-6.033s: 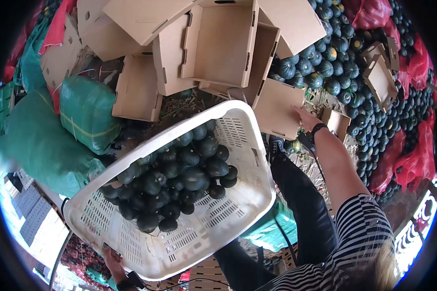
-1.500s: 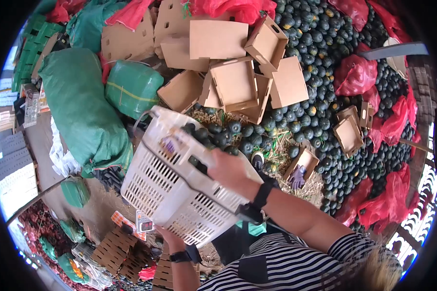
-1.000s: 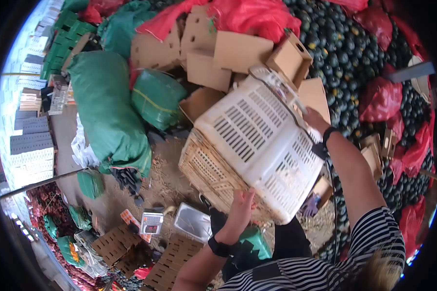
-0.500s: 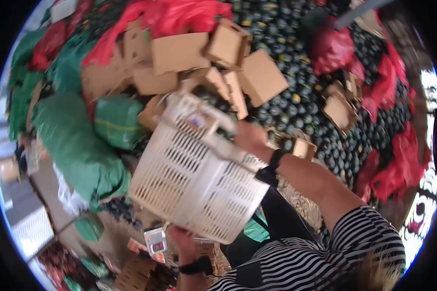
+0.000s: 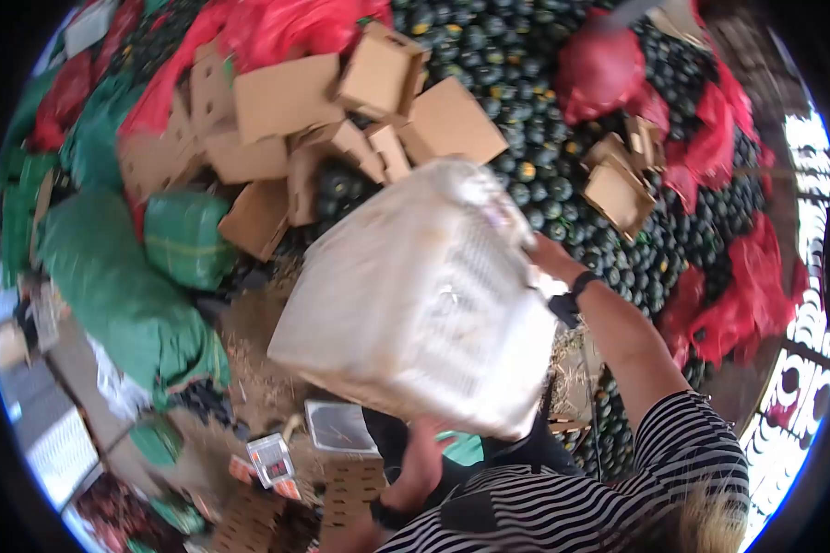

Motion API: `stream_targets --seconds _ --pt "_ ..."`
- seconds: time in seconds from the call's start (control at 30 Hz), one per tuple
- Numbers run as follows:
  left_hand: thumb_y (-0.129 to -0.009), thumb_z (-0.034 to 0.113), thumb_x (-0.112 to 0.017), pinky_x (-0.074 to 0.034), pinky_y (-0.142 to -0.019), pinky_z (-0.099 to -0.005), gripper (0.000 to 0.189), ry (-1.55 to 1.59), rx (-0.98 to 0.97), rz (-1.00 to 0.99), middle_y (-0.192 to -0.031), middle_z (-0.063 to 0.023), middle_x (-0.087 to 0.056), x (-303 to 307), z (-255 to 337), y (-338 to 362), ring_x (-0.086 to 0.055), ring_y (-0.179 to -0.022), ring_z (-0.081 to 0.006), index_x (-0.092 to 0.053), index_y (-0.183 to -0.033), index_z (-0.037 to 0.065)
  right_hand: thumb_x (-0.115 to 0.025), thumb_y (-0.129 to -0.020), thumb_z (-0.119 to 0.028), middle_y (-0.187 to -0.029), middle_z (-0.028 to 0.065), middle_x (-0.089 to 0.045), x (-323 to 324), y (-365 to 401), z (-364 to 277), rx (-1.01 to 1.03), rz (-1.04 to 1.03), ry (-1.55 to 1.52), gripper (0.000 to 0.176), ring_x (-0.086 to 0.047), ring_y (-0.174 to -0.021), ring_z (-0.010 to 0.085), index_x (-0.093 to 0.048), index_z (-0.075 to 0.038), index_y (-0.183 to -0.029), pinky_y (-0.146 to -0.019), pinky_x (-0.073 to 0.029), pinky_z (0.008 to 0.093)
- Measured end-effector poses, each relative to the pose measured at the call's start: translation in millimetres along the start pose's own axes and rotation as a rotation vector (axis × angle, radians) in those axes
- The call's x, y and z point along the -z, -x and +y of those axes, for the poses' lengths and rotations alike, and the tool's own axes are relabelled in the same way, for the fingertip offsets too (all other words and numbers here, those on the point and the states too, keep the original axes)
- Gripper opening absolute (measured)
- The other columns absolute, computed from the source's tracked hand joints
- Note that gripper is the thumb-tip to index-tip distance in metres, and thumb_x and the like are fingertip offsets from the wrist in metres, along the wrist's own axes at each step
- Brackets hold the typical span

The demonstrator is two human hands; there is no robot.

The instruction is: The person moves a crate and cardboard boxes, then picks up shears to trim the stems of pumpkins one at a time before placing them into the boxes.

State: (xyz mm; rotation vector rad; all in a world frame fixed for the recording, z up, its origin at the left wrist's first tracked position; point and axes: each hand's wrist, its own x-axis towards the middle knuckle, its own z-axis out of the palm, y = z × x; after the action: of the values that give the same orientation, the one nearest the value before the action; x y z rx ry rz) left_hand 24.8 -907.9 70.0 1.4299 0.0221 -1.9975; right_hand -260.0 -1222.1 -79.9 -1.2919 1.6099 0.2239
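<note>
A white plastic crate [image 5: 369, 295] hangs tilted in front of me, its solid, scuffed base facing left and its slotted side facing right. My right hand [image 5: 555, 258], with a dark band at the wrist, is closed on the crate's upper right part; the crate hides some of its fingers. My left hand [image 5: 420, 465] is below the crate's lower edge. Its thumb is spread, and the fingertips are right at that edge. The crate's inside is turned away from view.
Dark green squashes [image 5: 535, 175] fill the far side, with cardboard boxes [image 5: 286, 97] piled over them. Red sacks [image 5: 604, 74] lie among them. A bulging green sack [image 5: 120, 276] is at the left. A small scale [image 5: 270, 459] stands near slotted cardboard [image 5: 350, 493] at lower left.
The crate has turned so its base now shows, and it has shifted right. Both hands have moved right, and the left thumb now shows spread below the edge.
</note>
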Motion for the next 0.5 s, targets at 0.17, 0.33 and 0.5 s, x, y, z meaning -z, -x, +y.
stream_targets --seconds 0.17,0.33,0.5 --pt "-0.097 0.025 -0.039 -0.047 -0.089 -0.0389 0.032 0.079 0.118 -0.412 -0.105 -0.0132 -0.062 18 10 -61 -0.06 -0.103 -0.0263 -0.057 -0.106 -0.001 -0.053 -0.089 -0.031 -0.118 0.0233 -0.057 -15 -74 128 0.215 0.025 0.195 0.044 -0.052 -0.114 0.0366 -0.051 -0.006 -0.124 -0.095 -0.041 0.0412" --pt "-0.087 0.017 -0.05 -0.046 -0.08 -0.0315 0.018 -0.061 -0.217 0.613 -0.103 -0.0049 -0.06 164 9 -70 -0.058 -0.097 -0.016 -0.056 -0.102 0.008 -0.05 -0.089 -0.031 -0.113 0.0243 -0.057 -60 -126 189 0.113 0.008 0.306 0.041 -0.053 -0.11 0.0382 -0.05 -0.005 -0.121 -0.091 -0.042 0.0448" --pt "-0.087 0.046 -0.046 -0.031 -0.096 -0.0453 0.054 -0.012 -0.048 0.932 -0.137 -0.0032 -0.038 267 16 -101 -0.032 -0.128 -0.0182 -0.036 -0.136 0.025 -0.05 -0.09 -0.029 -0.11 0.0201 -0.062 -67 -165 178 0.174 -0.041 0.092 0.039 -0.058 -0.105 0.0349 -0.051 -0.01 -0.124 -0.087 -0.045 0.0422"
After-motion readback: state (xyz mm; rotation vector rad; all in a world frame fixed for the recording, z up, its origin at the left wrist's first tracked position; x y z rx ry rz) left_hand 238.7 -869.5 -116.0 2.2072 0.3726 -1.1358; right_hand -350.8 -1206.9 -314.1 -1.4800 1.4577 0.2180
